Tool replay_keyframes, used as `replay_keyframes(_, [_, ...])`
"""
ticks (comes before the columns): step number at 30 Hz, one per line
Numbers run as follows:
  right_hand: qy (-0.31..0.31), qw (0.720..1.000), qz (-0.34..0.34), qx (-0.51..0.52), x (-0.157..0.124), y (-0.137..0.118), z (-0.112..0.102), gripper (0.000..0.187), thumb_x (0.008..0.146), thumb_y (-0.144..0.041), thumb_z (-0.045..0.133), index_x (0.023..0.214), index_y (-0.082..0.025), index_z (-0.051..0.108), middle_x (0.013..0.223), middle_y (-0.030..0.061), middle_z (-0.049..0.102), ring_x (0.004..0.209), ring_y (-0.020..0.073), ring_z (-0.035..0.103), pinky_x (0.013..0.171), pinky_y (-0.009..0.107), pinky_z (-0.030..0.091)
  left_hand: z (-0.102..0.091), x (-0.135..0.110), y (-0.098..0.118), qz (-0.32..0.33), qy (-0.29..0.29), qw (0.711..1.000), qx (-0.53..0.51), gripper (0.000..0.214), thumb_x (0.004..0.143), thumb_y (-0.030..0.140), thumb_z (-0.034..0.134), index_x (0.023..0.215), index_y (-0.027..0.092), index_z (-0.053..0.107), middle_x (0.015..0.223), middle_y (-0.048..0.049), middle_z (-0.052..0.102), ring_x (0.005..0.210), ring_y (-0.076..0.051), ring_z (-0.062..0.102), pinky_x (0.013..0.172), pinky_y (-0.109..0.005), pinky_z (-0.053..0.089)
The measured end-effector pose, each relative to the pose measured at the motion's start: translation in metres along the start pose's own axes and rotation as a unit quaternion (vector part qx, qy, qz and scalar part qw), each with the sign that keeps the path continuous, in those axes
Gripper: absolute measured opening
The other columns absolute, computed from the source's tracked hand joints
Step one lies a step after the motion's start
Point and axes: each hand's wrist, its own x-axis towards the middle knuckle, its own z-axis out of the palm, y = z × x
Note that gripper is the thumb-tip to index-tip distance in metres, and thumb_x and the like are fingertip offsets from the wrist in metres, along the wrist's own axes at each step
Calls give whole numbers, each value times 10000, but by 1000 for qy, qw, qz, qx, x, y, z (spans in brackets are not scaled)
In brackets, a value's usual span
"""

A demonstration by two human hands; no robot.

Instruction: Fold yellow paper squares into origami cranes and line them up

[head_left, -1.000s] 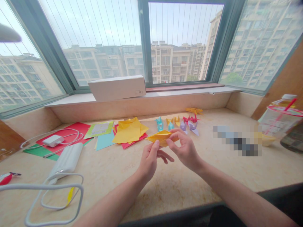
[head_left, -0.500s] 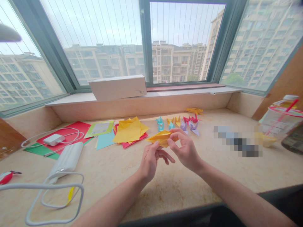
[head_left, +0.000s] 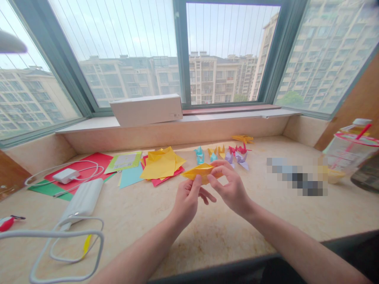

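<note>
Here, folded yellow paper, sharply pointed, pinching hands

The head camera looks forward and down past nearby hands toward windows.

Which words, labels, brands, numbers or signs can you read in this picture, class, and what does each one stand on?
No text can be read for certain.
White box: small dark print and a code-like square near its lower right corner, too small to read.
Yellow-green packet: a pale label with barcode-like marks, too blurred to read.
Clear cup: faint reddish print, illegible.
Folded yellow paper: no text visible.
</note>
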Motion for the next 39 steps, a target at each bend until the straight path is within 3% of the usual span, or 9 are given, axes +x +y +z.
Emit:
replay_keyframes(3, [24, 1000, -2, -7, -2, 1, -1, 161, 828, -243, 689, 968, -232, 610, 1053, 55, 649, 1031, 235, 611, 937, 426, 460, -2, 1, -1, -2, 7, 1000, 1, 460, 897, 519, 544, 931, 74, 658, 502, -57, 663, 455, -198, 667, 422, -227, 445])
replay_keyframes(6, [9, 1000, -16, -18, -3, 1, -1, 243, 848, -251, 682, 1084, -255, 628, 1080, 54, 666, 1043, 240, 615, 944, 441, 465, -3, 1, -3, 0, 15, 1000, -8, 452, 896, 524, 541, 897, 86, 652, 499, -54, 664, 443, -188, 657, 422, -221, 438])
replay_keyframes(9, [-19, 999, -41, -17, -3, 1, -2, 173, 878, -253, 658, 1046, -270, 700, 1068, 57, 668, 1048, 236, 618, 950, 439, 476, -3, 0, -2, 3, 27, 1000, -15, 460, 897, 533, 536, 916, 89, 659, 512, -53, 670, 440, -179, 651, 424, -218, 431])
replay_keyframes(17, [-27, 999, -47, -7, -6, 8, -1, 235, 886, -243, 664, 1093, -327, 737, 1131, 56, 654, 1079, 231, 606, 956, 435, 487, -4, 0, -2, 6, 36, 999, -5, 458, 863, 543, 591, 860, 95, 683, 501, -44, 654, 424, -160, 625, 415, -214, 425])
replay_keyframes(20, [-28, 998, -50, -12, -7, 8, 0, 217, 882, -254, 670, 1076, -318, 745, 1113, 59, 663, 1070, 232, 610, 952, 436, 488, -4, 0, -2, 15, 41, 999, 6, 376, 836, 476, 661, 838, 100, 682, 504, -16, 632, 411, -135, 599, 408, -202, 421])
replay_keyframes(26, [-29, 998, -43, -22, -5, 5, -1, 186, 924, -293, 596, 1022, -264, 752, 1024, 74, 679, 1025, 238, 622, 910, 426, 499, -6, 2, 0, 32, 45, 997, 55, 376, 859, 467, 634, 846, 96, 693, 488, -9, 607, 389, -115, 558, 398, -195, 393])
replay_keyframes(31, [-21, 999, 18, 39, 0, 4, -2, 182, 936, -344, 565, 887, -218, 686, 960, 69, 679, 943, 218, 638, 876, 390, 500, -17, 5, -5, 51, -12, 986, 158, 411, 868, 491, 609, 712, 121, 698, 474, -29, 609, 403, -111, 535, 429, -209, 406])
replay_keyframes(35, [-39, 984, 131, 112, 2, 13, -1, 237, 880, -426, 633, 991, -217, 616, 902, 49, 689, 845, 204, 656, 793, 367, 521, -22, 7, -9, 77, -16, 973, 219, 438, 871, 497, 598, 648, 132, 690, 477, -47, 623, 402, -114, 531, 437, -220, 415])
replay_keyframes(39, [-93, 957, 193, 196, 3, 18, 0, 431, 814, -456, 707, 1144, -202, 595, 890, 48, 700, 835, 203, 676, 789, 366, 536, -21, 9, -7, 63, -4, 984, 166, 385, 851, 496, 631, 759, 127, 690, 492, -10, 595, 400, -117, 561, 416, -206, 414])
